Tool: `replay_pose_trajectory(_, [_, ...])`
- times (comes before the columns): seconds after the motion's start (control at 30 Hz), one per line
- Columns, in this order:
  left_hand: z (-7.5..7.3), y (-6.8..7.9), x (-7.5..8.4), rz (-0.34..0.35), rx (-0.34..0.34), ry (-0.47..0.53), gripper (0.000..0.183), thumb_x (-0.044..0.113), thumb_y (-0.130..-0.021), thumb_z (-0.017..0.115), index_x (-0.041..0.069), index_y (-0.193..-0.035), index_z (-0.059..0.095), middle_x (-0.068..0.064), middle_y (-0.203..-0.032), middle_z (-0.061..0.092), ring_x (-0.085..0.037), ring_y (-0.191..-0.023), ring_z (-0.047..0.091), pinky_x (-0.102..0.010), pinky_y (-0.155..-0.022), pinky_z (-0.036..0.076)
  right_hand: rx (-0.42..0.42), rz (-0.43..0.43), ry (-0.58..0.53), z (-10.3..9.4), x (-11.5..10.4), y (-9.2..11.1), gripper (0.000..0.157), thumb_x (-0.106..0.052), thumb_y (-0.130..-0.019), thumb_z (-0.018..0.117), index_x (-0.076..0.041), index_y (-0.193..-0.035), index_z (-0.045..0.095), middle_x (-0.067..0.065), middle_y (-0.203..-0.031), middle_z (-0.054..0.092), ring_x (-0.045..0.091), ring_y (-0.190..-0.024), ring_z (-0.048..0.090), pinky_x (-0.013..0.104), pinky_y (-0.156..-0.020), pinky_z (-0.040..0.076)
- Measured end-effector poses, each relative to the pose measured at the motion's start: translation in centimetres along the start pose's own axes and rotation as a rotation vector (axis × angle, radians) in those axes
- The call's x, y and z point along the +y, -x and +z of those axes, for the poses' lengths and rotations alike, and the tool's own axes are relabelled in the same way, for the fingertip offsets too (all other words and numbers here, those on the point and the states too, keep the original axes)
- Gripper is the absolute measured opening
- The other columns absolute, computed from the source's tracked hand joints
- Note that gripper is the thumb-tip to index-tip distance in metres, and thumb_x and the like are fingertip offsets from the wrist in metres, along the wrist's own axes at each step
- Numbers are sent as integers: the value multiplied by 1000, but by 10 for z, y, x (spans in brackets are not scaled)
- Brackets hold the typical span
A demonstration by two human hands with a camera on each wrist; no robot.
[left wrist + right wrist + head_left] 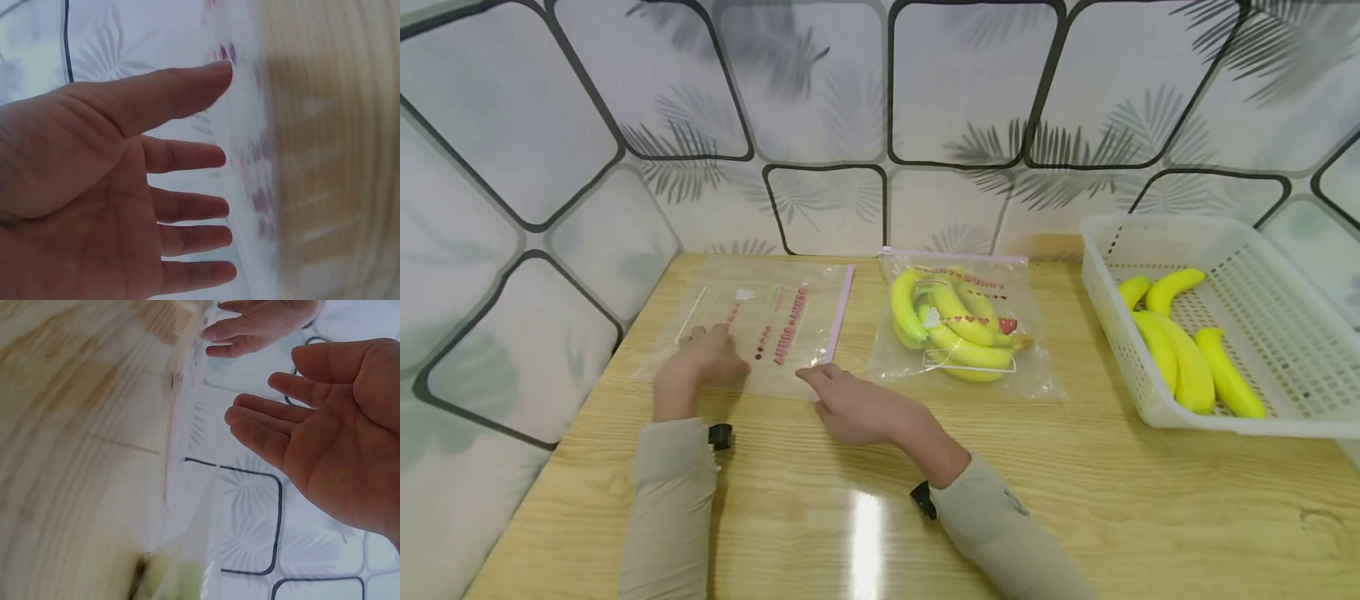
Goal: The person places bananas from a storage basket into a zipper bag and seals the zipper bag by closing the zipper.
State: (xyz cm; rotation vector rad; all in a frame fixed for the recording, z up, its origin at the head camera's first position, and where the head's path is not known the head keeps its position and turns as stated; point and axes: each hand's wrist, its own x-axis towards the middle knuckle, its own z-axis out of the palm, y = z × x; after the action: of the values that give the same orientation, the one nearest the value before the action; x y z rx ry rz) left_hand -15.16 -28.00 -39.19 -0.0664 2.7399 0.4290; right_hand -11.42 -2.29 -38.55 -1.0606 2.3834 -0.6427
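Note:
A clear zip bag [782,292] with red lettering and a pink zip edge lies flat on the left of the table. Over its lower left part is my left hand [703,358]; in the left wrist view its fingers [194,206] are spread and hold nothing. My right hand [868,408] is by the bag's lower right corner, with fingers extended; whether they touch the film is unclear. The right wrist view shows this hand [325,431] with nothing in its grasp. To the right lies a second zip bag [887,379] with several bananas [970,321] inside.
A white perforated basket [1112,342] stands at the right of the wooden table [820,517], holding several loose bananas [1195,367]. Behind the table is a wall covering [827,108] with dark outlines and leaf prints. Black wrist cameras [721,436] sit at both cuffs.

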Motion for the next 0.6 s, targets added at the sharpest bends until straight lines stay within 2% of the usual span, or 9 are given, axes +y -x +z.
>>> replay_pose_trajectory(0.07, [1, -1, 13, 8, 1, 2, 57, 25, -89, 60, -13, -128, 44, -39, -130, 38, -56, -119, 35, -66, -98, 36, 10, -5, -19, -3, 6, 4, 48, -9, -106, 34, -3, -153, 30, 16, -154, 36, 26, -145, 33, 36, -118, 31])
replay_pose_trajectory(0.2, [5, -1, 43, 52, 32, 29, 54, 22, -91, 58, -9, -132, 44, -41, -135, 36, -58, -124, 33, -68, -96, 39, 54, 12, -45, -11, 15, 9, 48, -11, -106, 36, -2, -153, 31, 19, -154, 36, 28, -145, 33, 39, -118, 32])
replay_pose_trajectory(0.3, [13, -2, 64, 118, 13, 24, 47, 20, -93, 57, -7, -130, 49, -36, -132, 45, -55, -123, 41, -64, -96, 43, 137, 35, -90, -17, 22, 11, 50, -13, -106, 38, 1, -153, 28, 22, -155, 33, 32, -145, 31, 41, -119, 30])
replay_pose_trajectory(0.37, [20, -4, 77, 145, -9, 9, 41, 20, -91, 56, -7, -123, 53, -33, -126, 50, -53, -119, 45, -60, -97, 44, 215, 51, -127, -20, 26, 13, 52, -13, -105, 39, 4, -153, 27, 25, -154, 33, 34, -145, 31, 42, -119, 29])
replay_pose_trajectory(0.47, [33, -8, 90, 130, -8, -37, 46, 26, -95, 57, -8, -125, 53, -34, -128, 49, -56, -124, 42, -60, -103, 41, 309, 86, -202, -26, 32, 16, 52, -13, -104, 39, 6, -152, 27, 27, -152, 34, 35, -143, 33, 44, -118, 30])
replay_pose_trajectory(0.53, [40, -10, 97, 95, 15, -80, 52, 32, -96, 57, -11, -125, 53, -36, -129, 48, -57, -125, 40, -62, -106, 37, 345, 105, -263, -29, 35, 18, 52, -12, -103, 38, 6, -151, 28, 27, -152, 33, 34, -144, 31, 45, -118, 30])
replay_pose_trajectory(0.6, [45, -10, 104, 62, 37, -122, 61, 39, -97, 58, -13, -129, 50, -39, -132, 46, -57, -125, 43, -62, -106, 39, 362, 115, -317, -33, 39, 20, 51, -11, -103, 37, 5, -151, 28, 26, -153, 32, 34, -144, 30, 46, -118, 29])
